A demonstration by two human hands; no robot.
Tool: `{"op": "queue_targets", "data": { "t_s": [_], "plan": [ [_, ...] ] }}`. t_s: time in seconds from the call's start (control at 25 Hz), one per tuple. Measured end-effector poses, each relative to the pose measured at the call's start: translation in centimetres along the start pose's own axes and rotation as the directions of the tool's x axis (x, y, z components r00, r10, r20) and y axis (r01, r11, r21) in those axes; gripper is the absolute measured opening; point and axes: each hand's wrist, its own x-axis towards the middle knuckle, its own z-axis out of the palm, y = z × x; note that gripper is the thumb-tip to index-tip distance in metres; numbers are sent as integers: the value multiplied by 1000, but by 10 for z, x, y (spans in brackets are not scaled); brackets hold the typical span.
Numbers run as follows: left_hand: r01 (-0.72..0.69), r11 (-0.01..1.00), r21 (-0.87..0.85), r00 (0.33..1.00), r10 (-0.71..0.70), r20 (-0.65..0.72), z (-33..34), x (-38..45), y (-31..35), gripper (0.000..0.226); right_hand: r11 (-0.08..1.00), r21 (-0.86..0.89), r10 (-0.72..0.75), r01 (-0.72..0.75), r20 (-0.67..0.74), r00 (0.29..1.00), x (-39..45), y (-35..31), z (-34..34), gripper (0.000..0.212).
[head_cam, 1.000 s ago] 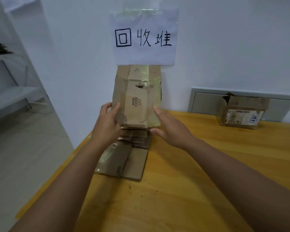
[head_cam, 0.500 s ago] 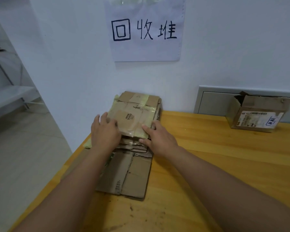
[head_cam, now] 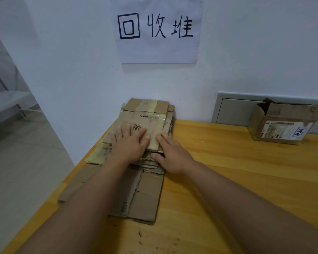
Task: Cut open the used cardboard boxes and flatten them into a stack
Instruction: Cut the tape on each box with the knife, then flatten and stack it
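A stack of flattened cardboard boxes [head_cam: 147, 197] lies on the wooden table at its left corner, against the white wall. On top lies a flattened taped box printed "BAHA" [head_cam: 147, 116]. My left hand [head_cam: 129, 143] presses flat on this top box, fingers spread and straight. My right hand [head_cam: 170, 154] rests on the stack's right side, fingers straight on the taped edge, thumb against the layers below. An unflattened cardboard box with a shipping label [head_cam: 283, 124] stands at the back right, its flaps open.
A paper sign with handwritten characters [head_cam: 157, 30] hangs on the wall above the stack. A grey wall panel [head_cam: 233, 107] sits behind the open box. The wooden table [head_cam: 237, 171] stretches right. The floor drops off left of the table edge; white shelving [head_cam: 7, 99] stands far left.
The top flattened box went from upright against the wall down flat onto the stack. Both hands moved from gripping its sides to pressing on top of it.
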Motion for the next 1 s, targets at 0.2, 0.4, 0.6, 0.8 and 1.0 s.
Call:
{"op": "queue_targets", "data": {
  "t_s": [0.2,0.4,0.6,0.8,1.0],
  "plan": [
    [-9,1000,12,1000,9,14,-10,13,9,56,985,-114,114,-131,-152,982,-46,36,-2,72],
    [-83,997,-5,995,83,-48,2,13,20,55,935,-219,279,-279,-31,960,-72,61,1,74],
    [-84,996,6,995,84,-55,12,14,15,54,935,-215,274,-282,-67,959,-71,62,5,75],
    [-72,994,85,997,70,28,4,10,22,56,940,-195,261,-281,-123,958,-71,61,2,72],
    [-61,997,55,992,67,-103,-14,-15,65,52,908,-263,258,-326,-262,930,-79,54,3,57]
  ]
}}
